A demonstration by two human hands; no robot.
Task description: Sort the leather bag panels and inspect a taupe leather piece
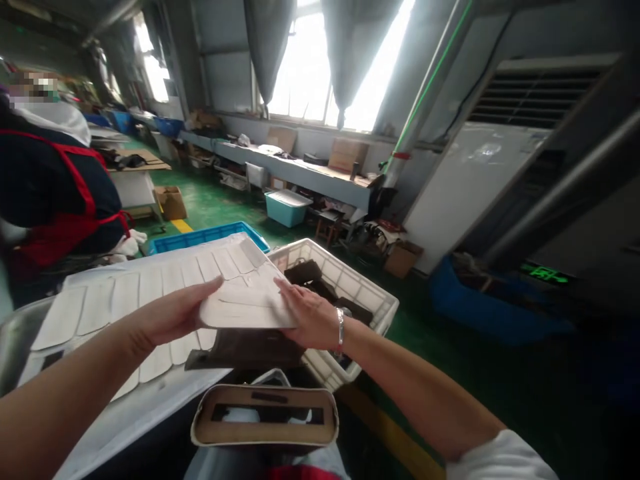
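Note:
A white flat panel (245, 308) with a rounded corner is held level between my two hands. My left hand (180, 310) grips its left edge, thumb on top and the other fingers mostly hidden underneath. At the right edge, my right hand (315, 313) is closed with its fingers on the upper face. A dark brown piece (250, 351) shows just below the panel; whether they are joined I cannot tell. Rows of white rounded pieces (123, 293) lie on a white-covered board to the left. Nearest my body is a tan rounded frame (265, 435) with a slot.
A cream plastic crate (383, 300) holding dark pieces stands just right of the board. Behind the board is a blue crate (200, 239). A person in a red apron (85, 180) is at the left. A long bench (300, 168) runs under the windows.

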